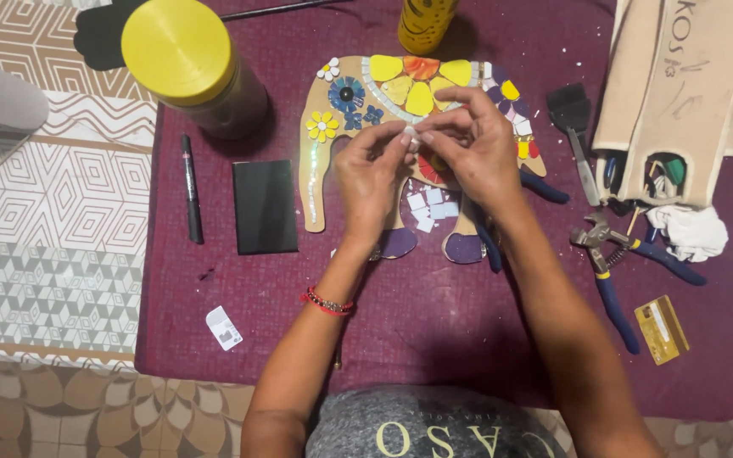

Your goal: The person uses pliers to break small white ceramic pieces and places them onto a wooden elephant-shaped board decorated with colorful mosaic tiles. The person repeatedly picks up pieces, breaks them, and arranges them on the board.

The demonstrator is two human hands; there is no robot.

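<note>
My left hand (pixel 371 174) and my right hand (pixel 472 144) meet above a wooden elephant cut-out (pixel 345 110) partly covered with yellow, orange, blue and flower-shaped mosaic pieces. Together the fingertips of both hands pinch a small white tile piece (pixel 411 136). Several loose white tile squares (pixel 430 208) lie on the maroon cloth (pixel 434 314) below the hands. A red bead bracelet (pixel 327 303) circles my left wrist.
A jar with a yellow lid (pixel 184 59), a black marker (pixel 191 191) and a black rectangular tile (pixel 265 206) lie left. Blue-handled nippers (pixel 617 271), a black scraper (pixel 574 127), a cardboard box (pixel 680 93), a white rag (pixel 696 231) and a gold card (pixel 661 329) lie right. A yellow bottle (pixel 424 21) stands behind.
</note>
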